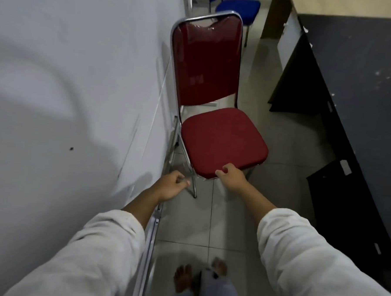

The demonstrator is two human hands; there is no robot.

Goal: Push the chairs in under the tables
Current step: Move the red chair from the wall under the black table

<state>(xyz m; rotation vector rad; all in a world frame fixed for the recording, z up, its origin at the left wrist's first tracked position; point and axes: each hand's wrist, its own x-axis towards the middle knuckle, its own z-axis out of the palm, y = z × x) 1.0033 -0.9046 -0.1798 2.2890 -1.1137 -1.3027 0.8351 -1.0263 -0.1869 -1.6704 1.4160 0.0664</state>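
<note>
Currently the right hand (231, 175) sits on the front edge of the red chair (223, 142) seat, fingers curled over the lip and touching the cushion; thumb side is hidden, so whether it clamps the edge or just rests on it I cannot tell. Left hand (173, 184) is loosely curled, fingertips close to the thumb, holding nothing, just beside the chair's front-left chrome leg (193, 186) and not clearly touching it. Both arms are in white sleeves, stretched forward. The chair stands upright on the tiled floor (209, 218), backrest away from the camera, its left side close against the white wall (80, 74), seat facing the person. It's out in the aisle, apart from the dark table (360, 88) that runs along the right, not under it. Clear plastic wrap shows on the backrest top. Count: two chairs in view, one red, and one blue chair (239, 6) behind it at the top edge, only partly visible; one dark table; a pale panel (289, 32) leans at the table's far end. Two bare feet (183, 280) at the bottom of the frame, behind the chair.
</note>
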